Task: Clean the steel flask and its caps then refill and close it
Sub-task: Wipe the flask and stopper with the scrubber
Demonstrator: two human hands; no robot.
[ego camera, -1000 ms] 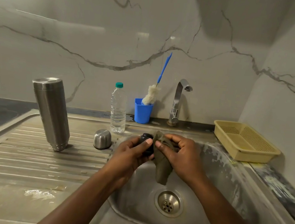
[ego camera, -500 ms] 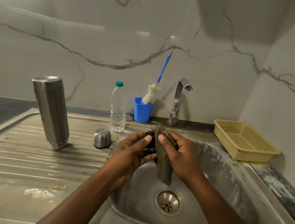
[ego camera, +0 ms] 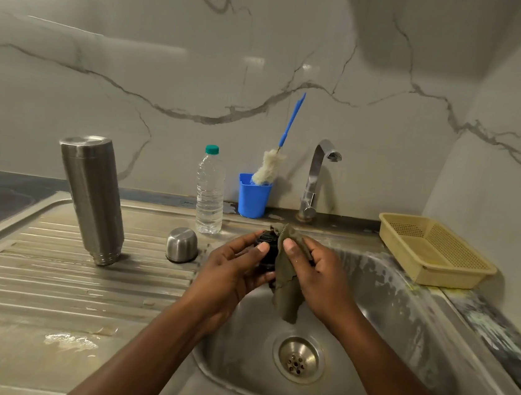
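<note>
Over the sink basin (ego camera: 400,327) my left hand (ego camera: 231,268) grips a small black inner cap (ego camera: 266,246). My right hand (ego camera: 318,275) holds an olive-brown cloth (ego camera: 286,291) pressed against that cap, and the cloth's end hangs down toward the drain (ego camera: 298,359). The steel flask (ego camera: 92,197) stands upside down on the ribbed drainboard at the left. Its steel outer cap (ego camera: 182,244) sits mouth-down between the flask and my hands. A clear water bottle (ego camera: 210,191) with a green top stands behind it.
A blue cup (ego camera: 252,196) with a blue-handled bottle brush (ego camera: 276,157) stands by the wall, left of the tap (ego camera: 318,178). A yellow plastic basket (ego camera: 432,249) sits on the counter at the right. A small puddle (ego camera: 71,339) lies on the drainboard's front.
My hands have turned the cap and shifted the cloth over it; the cloth now covers more of the cap's right side. Nothing else has moved.
</note>
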